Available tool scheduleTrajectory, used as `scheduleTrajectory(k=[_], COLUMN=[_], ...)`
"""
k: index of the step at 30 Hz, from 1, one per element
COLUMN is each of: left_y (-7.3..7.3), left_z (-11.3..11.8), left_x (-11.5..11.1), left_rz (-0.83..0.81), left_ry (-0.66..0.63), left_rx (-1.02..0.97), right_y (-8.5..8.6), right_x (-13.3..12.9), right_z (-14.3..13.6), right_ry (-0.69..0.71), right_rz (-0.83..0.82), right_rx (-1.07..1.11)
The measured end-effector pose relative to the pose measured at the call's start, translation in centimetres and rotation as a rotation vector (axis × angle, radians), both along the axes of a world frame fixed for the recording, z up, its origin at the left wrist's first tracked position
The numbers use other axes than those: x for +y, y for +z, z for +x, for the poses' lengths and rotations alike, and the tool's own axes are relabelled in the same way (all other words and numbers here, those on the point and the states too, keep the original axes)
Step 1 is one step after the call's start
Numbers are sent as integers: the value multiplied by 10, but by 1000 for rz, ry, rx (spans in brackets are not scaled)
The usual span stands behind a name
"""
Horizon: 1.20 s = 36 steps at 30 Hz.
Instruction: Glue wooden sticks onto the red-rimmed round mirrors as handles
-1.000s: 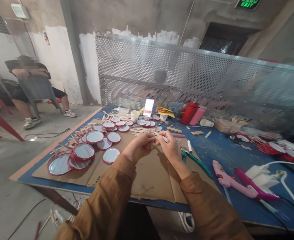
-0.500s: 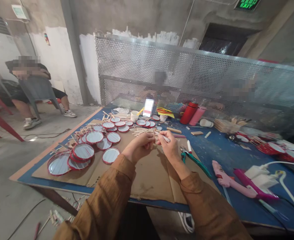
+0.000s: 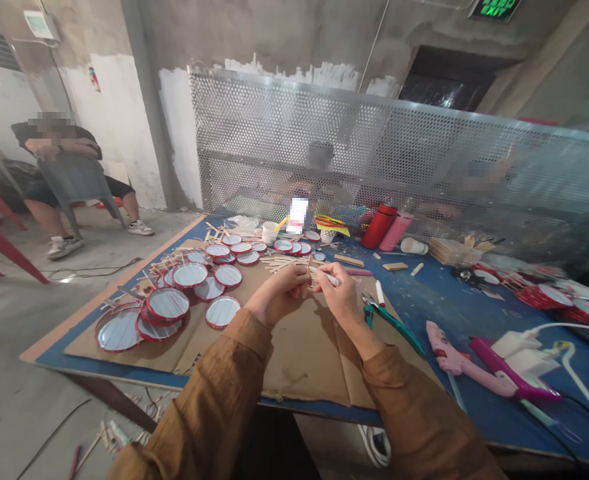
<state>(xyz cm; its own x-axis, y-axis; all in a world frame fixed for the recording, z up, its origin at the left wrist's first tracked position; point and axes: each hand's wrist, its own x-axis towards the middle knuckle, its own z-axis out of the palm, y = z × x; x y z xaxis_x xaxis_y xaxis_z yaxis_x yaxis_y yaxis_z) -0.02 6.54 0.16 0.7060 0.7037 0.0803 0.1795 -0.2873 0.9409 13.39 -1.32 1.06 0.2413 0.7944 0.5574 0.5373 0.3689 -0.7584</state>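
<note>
Over the cardboard sheet [image 3: 304,367], my left hand [image 3: 290,285] is closed on a thin wooden stick [image 3: 309,263] whose upper end pokes above the fingers. My right hand [image 3: 343,293] grips a white marker pen [image 3: 333,279], its tip end close to the stick. Whether the tip touches the stick I cannot make out. Loose wooden sticks [image 3: 280,264] lie just beyond my left hand. To the left are several round, red-rimmed discs [image 3: 168,303] with pale faces, some overlapping and some with sticks attached.
Right of my hands lie green-handled pliers [image 3: 401,329] and another white marker [image 3: 379,293]. A pink glue gun [image 3: 467,365] and a purple power strip [image 3: 494,363] with cables are further right. Red [image 3: 378,227] and pink bottles stand before a perforated metal screen [image 3: 274,133]. A person sits at left.
</note>
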Motion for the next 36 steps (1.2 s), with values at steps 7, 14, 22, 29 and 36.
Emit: scheduleTrajectory(k=[7,14,22,29,36], left_y=[1,-1,3,4,6], left_z=[0,2,1,1,2], left_x=[0,1,0,-3,-1], left_rz=[-5,-4,-13,-24,-67], left_ry=[-6,-6,31,14,35], left_rx=[-3,14,38,1,40], right_y=[0,1,2,1,-1], right_x=[1,0,-1,-1,0], right_z=[-1,-3,1,-4,1], right_ry=[4,-6,-69,24,-68], right_rz=[-7,-22,-11,-8,-15], right_rx=[-1,-5,22,6,31])
